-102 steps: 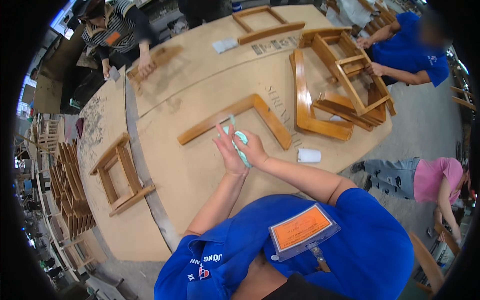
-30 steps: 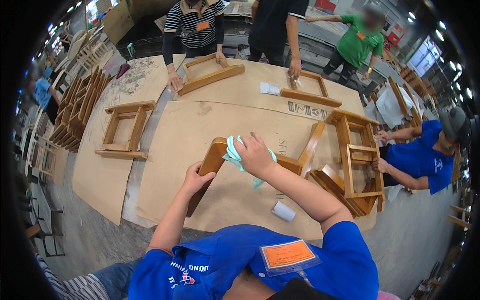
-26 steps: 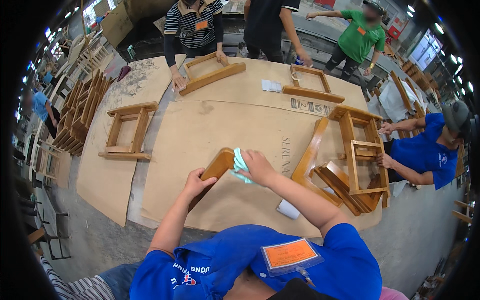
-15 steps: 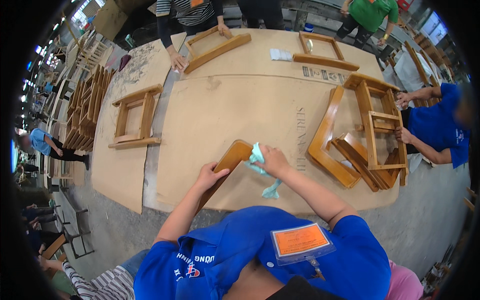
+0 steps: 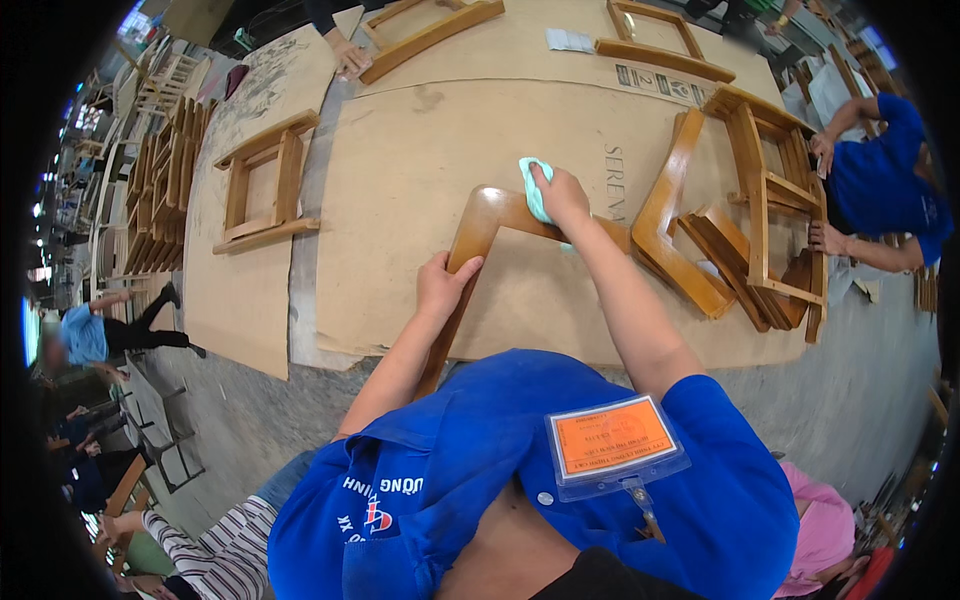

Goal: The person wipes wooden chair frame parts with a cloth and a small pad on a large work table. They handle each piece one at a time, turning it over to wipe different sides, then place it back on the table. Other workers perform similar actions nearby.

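Observation:
An L-shaped varnished wooden piece (image 5: pixel 487 207), brown and glossy, lies before me over the cardboard-covered table, its rounded corner pointing away. My left hand (image 5: pixel 443 287) grips the leg that runs back toward my body, thumb on top. In my right hand (image 5: pixel 563 198) is a bunched light-green cloth (image 5: pixel 535 188), pressed against the other leg, which runs right. That leg's far end comes up to another bent wooden piece (image 5: pixel 668 215), and I cannot tell whether the two touch. My right forearm hides part of the leg.
Loose wooden parts (image 5: pixel 735 265) and a wooden frame (image 5: pixel 765 190) lie at the right, where a co-worker's hand (image 5: pixel 828 238) holds the frame. Another frame (image 5: pixel 265 183) rests at the left. Frames (image 5: pixel 665 40) lie at the far side. Stacked frames (image 5: pixel 165 190) stand beyond the table's left edge.
The wooden piece has turned, so its second leg now shows stretching right. My right hand and the cloth have moved away from me and rightward along it. My left hand keeps its grip.

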### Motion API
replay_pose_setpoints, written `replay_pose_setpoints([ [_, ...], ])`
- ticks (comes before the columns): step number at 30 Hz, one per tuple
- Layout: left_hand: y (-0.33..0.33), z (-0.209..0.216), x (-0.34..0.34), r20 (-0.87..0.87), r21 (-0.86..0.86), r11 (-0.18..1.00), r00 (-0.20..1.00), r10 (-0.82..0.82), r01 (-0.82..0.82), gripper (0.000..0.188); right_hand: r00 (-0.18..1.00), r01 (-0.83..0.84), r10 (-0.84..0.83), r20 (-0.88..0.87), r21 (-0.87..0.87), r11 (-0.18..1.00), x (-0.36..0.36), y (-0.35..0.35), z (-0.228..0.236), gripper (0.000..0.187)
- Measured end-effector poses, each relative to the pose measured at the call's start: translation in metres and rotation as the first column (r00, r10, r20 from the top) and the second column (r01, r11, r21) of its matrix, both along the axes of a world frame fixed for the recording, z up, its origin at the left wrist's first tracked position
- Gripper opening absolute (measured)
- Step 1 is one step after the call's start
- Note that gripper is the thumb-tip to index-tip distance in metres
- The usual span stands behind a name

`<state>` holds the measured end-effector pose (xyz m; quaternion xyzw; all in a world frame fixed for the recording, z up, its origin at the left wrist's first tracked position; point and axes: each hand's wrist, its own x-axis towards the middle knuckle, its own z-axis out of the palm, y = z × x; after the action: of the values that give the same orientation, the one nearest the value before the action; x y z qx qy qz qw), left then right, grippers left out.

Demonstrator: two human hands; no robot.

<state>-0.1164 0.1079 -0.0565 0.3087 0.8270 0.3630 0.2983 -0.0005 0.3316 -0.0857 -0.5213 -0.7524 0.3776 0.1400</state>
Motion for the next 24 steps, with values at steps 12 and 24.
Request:
replay_pose_setpoints([
  [12,-0.007,0.011,-0.051,-0.250,0.290,0.930,0.956,-0.154,0.226,0.034,0.740,0.025,-0.305,-0.599,-0.429,0.903,0.055,0.069,0.041,0.036],
  [24,-0.004,-0.042,-0.061,-0.282,0.054,0.934,0.903,-0.325,0.353,0.036,0.976,0.006,0.038,-0.214,0.201,0.980,0.042,-0.042,-0.046,0.041],
])
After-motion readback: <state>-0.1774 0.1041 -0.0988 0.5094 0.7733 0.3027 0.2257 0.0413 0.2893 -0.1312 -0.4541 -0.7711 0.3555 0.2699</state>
